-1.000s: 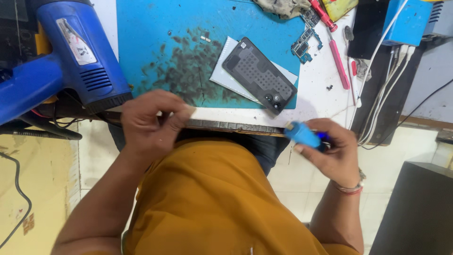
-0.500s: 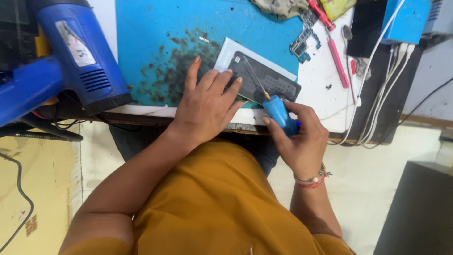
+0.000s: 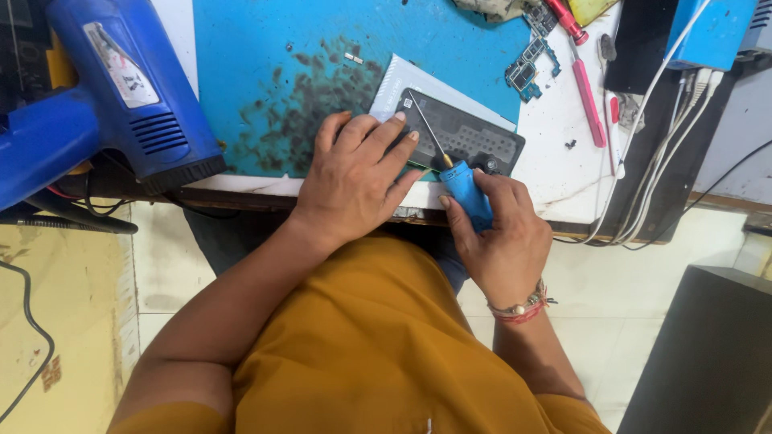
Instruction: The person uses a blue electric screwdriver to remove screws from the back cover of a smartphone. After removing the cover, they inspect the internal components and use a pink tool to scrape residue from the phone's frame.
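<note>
A dark opened phone (image 3: 470, 138) lies on a pale sheet on the blue work mat (image 3: 265, 72) near the table's front edge. My left hand (image 3: 354, 181) lies flat with its fingers spread, pressing down on the phone's left end. My right hand (image 3: 498, 237) grips a blue-handled screwdriver (image 3: 465, 189); its thin shaft slants up and left, and the tip touches the phone's upper left part beside my left fingertips.
A large blue heat gun (image 3: 121, 88) lies at the table's left. A small circuit board (image 3: 528, 68), a pink tool (image 3: 589, 100), and white cables (image 3: 659, 145) sit at the right, by a blue box (image 3: 712, 32). A dark cabinet (image 3: 708, 354) stands on the floor.
My left hand rose from the table edge onto the phone and flattened there. My right hand brought the screwdriver up from below the edge; its tip now touches the phone.
</note>
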